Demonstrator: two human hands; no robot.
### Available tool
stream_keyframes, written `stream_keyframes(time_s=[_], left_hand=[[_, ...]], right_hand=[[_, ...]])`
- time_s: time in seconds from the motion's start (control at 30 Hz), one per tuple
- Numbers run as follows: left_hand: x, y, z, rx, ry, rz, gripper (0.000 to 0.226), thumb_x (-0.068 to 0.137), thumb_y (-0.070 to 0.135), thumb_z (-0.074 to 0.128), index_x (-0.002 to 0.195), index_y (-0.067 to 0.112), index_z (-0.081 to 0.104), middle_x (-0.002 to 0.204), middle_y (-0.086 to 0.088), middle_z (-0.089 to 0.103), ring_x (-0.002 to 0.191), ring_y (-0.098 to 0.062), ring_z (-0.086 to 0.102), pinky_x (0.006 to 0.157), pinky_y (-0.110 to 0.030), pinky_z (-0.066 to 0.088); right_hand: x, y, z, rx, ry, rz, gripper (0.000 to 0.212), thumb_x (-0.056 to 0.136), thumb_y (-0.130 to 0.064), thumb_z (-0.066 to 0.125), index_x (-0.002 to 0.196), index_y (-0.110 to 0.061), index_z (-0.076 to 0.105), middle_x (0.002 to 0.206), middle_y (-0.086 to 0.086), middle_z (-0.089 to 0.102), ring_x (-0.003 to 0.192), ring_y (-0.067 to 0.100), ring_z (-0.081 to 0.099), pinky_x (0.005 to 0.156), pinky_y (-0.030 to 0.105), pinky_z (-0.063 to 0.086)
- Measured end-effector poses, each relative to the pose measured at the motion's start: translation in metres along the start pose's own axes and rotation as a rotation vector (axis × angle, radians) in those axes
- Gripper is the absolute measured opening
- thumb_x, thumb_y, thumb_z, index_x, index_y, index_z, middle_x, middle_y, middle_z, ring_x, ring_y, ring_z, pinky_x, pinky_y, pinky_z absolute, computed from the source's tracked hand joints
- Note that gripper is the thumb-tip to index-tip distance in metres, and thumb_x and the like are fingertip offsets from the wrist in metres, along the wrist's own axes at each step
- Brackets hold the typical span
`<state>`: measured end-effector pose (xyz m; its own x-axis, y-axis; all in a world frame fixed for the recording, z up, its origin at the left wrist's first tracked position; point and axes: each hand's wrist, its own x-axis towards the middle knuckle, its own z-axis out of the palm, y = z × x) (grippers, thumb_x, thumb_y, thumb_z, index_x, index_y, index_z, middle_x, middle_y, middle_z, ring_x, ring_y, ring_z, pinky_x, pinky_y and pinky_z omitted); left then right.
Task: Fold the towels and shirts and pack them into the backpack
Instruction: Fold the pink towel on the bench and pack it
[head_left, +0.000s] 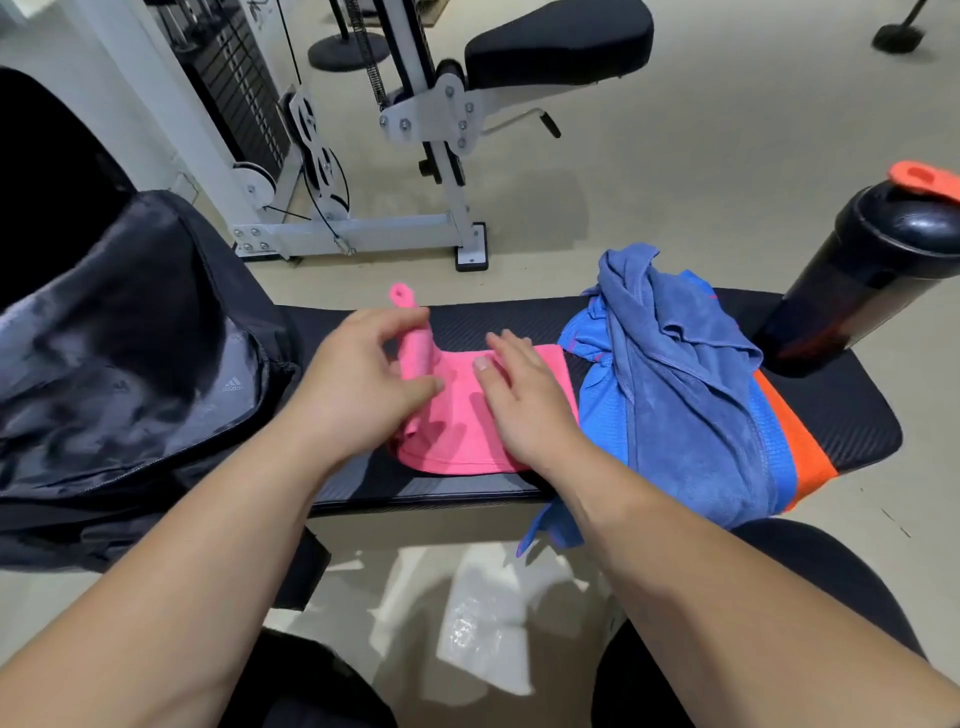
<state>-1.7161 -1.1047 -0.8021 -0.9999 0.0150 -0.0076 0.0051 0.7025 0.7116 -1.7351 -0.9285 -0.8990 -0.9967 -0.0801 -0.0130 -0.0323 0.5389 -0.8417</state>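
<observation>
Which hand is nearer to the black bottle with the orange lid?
Right. The right hand rests on the pink towel, left of the bottle with the blue clothes between; the left hand is farther left, beside the backpack.

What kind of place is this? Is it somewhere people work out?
Most likely a gym. A cable machine with a weight stack and pulleys stands on the floor, and a shaker bottle stands on a padded black bench.

Towel between backpack and bottle (on bench)
</observation>
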Motion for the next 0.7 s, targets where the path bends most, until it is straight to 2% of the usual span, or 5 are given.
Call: stream_keyframes(time_s=[0.13,0.2,0.37,0.53,0.7], left_hand=[[0.014,0.031,0.044,0.189,-0.152,0.081,0.078,0.076,0.013,0.081,0.147,0.015,0.050,0.138,-0.006,0.050,0.129,-0.020,0.050,0.103,-0.014,0.029],[0.019,0.042,0.069,0.222,-0.195,0.090,0.074,0.078,0.013,0.077,0.147,0.013,0.049,0.139,-0.010,0.049,0.131,-0.022,0.048,0.100,-0.014,0.028],[0.022,0.053,0.115,0.151,-0.333,0.044,0.049,0.083,0.020,0.072,0.130,0.016,0.059,0.132,-0.006,0.062,0.120,-0.022,0.056,0.101,-0.028,0.043],[0.016,0.043,0.110,-0.057,-0.240,-0.028,0.045,0.086,0.003,0.061,0.126,0.025,0.057,0.114,0.004,0.066,0.092,-0.011,0.062,0.079,-0.021,0.047],[0.011,0.014,0.087,0.123,0.093,0.075,0.031,0.091,0.015,0.059,0.120,0.027,0.065,0.118,0.006,0.065,0.097,-0.014,0.059,0.093,-0.031,0.047]], right_hand=[[-0.012,0.009,-0.035,0.157,0.093,0.079,0.035,0.102,-0.033,0.051,0.136,-0.023,0.057,0.117,-0.003,0.062,0.107,0.010,0.057,0.099,0.027,0.042],[-0.018,0.017,-0.049,0.207,0.072,0.095,0.030,0.101,-0.031,0.053,0.131,-0.028,0.059,0.094,-0.008,0.062,0.086,0.008,0.059,0.083,0.028,0.045],[-0.030,0.039,-0.062,0.274,0.029,0.110,0.012,0.099,-0.025,0.055,0.106,-0.034,0.060,0.072,-0.010,0.061,0.064,0.008,0.056,0.067,0.030,0.045],[-0.032,0.043,-0.061,0.191,-0.106,0.046,0.021,0.101,-0.025,0.054,0.111,-0.027,0.073,0.097,-0.014,0.069,0.091,0.008,0.062,0.086,0.026,0.047],[-0.034,0.045,-0.058,0.191,-0.057,0.054,0.021,0.094,-0.026,0.068,0.112,-0.021,0.076,0.099,-0.004,0.069,0.089,0.007,0.064,0.085,0.018,0.047]])
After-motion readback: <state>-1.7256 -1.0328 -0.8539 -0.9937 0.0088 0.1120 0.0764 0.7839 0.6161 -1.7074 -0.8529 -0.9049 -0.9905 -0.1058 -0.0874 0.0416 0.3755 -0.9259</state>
